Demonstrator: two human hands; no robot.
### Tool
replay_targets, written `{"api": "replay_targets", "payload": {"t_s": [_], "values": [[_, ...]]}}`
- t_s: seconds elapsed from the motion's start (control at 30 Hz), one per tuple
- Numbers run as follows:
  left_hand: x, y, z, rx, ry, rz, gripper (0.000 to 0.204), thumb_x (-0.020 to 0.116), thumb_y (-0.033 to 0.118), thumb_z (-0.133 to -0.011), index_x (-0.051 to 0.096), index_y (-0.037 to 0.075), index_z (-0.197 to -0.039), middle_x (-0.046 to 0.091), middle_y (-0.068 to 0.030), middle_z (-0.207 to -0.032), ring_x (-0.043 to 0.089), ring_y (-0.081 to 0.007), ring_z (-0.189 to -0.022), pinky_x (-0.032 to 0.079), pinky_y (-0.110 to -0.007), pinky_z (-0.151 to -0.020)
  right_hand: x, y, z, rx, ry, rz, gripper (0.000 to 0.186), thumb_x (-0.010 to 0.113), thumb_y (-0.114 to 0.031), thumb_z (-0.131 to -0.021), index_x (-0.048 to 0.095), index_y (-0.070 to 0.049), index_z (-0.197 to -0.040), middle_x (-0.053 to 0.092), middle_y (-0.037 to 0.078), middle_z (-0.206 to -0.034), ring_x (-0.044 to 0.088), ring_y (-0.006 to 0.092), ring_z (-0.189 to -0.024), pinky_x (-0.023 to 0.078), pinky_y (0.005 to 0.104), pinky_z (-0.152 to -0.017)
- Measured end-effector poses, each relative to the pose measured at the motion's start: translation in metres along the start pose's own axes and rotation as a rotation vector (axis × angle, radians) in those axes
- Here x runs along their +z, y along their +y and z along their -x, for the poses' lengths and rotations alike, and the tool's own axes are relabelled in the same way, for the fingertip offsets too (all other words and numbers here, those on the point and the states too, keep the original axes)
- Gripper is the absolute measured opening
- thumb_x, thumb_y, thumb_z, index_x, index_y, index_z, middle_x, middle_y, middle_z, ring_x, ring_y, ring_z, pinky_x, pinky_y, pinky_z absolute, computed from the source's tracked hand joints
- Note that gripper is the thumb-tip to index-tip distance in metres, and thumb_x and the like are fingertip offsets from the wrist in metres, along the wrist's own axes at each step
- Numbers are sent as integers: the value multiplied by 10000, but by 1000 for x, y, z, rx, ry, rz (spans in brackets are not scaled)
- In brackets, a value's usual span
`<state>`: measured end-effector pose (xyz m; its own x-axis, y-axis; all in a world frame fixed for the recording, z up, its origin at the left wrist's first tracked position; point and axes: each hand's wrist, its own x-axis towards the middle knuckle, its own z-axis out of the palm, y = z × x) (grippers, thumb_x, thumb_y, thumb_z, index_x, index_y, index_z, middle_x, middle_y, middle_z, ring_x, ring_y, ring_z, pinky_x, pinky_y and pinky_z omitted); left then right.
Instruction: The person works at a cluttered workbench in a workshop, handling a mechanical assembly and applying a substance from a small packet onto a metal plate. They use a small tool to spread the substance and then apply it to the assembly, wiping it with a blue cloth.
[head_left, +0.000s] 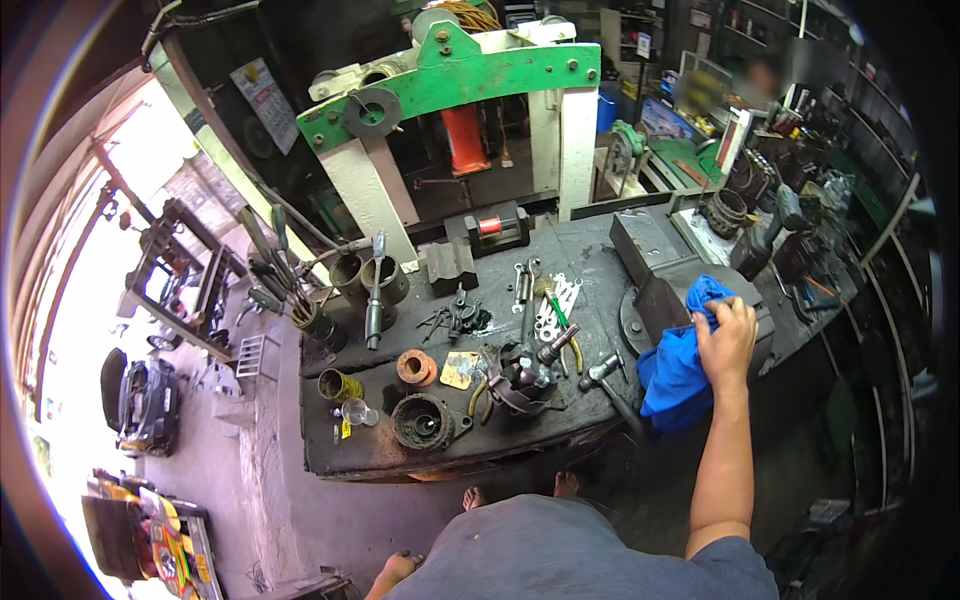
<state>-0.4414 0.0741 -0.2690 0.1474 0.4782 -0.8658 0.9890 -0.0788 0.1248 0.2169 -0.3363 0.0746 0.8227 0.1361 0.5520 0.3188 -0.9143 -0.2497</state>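
My right hand (pixel 728 338) is closed on a bunched blue cloth (pixel 672 378). The cloth hangs against the side of a bench vise (pixel 650 245) at the right of the dark workbench (pixel 480 437). Low at the left, beside my body, is my left hand (pixel 400 564); its fingers are too small and partly hidden to read. A hammer (pixel 604 375) lies just left of the cloth. Near it are a round metal part (pixel 520 385) with pliers and several spanners (pixel 560 305). A greasy metal housing (pixel 422 422) sits at the bench's front left.
A green and white press frame (pixel 455 75) rises behind the bench. At the left are metal cups (pixel 383 280) with tools, a copper-coloured ring (pixel 416 367) and a yellow tin (pixel 340 384). Greasy parts crowd a side bench at right. Parked vehicles (pixel 140 400) stand outside, far left.
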Motion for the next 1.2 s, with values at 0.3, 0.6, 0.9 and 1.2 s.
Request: {"api": "replay_targets", "payload": {"t_s": [0.3,0.6,0.9,1.2], "values": [[-60,-60,-85,131,-150,-352,609,652,529,-1093,824,-31,-1261,854,-247,-1127,831,-387,-1079,627,-484,-993,21,-20,-11,107,50,275,259,874,-359,-949,809,-119,-1021,712,125,-1121,667,391,-1175,518,572,-1007],[-125,-54,-144,34,95,11,510,657,459,-1147,842,-12,-1212,852,-203,-1063,825,-313,-924,619,-491,-866,33,-25,-2,137,117,436,275,859,-377,-956,805,-140,-1087,713,122,-1177,662,386,-1200,515,566,-1022],[-114,-54,-131,291,-118,-164,583,719,500,-1115,774,31,-1456,836,-160,-1157,759,-271,-863,623,-456,-840,25,-10,-7,185,8,228,312,847,-370,-962,835,-111,-1136,725,150,-1181,674,414,-1200,530,553,-1048],[-124,-53,-97,-42,-134,53,537,672,467,-1146,774,31,-1444,789,-180,-1458,724,-297,-1374,537,-409,-1169,27,-20,-7,188,36,289,280,830,-366,-966,825,-133,-1122,721,132,-1200,661,393,-1242,513,560,-1062]]}}
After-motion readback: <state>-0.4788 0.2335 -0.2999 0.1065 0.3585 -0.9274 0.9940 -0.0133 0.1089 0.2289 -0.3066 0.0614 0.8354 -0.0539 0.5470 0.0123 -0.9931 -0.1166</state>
